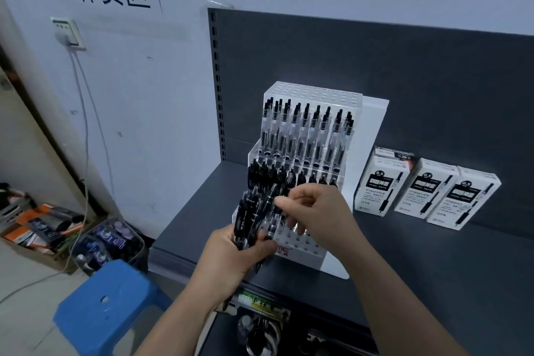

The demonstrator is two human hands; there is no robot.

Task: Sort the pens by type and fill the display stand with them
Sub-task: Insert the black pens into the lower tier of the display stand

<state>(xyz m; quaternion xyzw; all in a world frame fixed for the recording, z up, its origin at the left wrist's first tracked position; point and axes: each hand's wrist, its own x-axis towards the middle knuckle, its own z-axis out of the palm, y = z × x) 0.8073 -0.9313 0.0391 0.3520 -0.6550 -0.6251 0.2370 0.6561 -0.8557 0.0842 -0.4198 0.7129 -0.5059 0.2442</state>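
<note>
The display stand point(312, 92) sits near the left edge of the shelf point(433, 254). Its clear-pen and black-pen rows look full, and the front holes are mostly empty. Three white boxes point(381, 182) stand right of it. The left hand point(228, 257) grips a bundle of black pens point(245, 220), count unclear. The right hand point(320, 211) pinches one pen point(271, 195).

a clear acrylic display stand point(315, 94) with stepped tiers of round holes stands on the dark shelf point(433, 269). its far tier holds upright clear-barrelled pens point(306, 130) with black tops. the middle tier holds a row of black pens point(263, 173). at the stand's near left, the left hand point(231, 260) grips an upright bundle of black pens point(248, 220), and the right hand point(315, 211) pinches a single black pen point(270, 193) from it.
</note>
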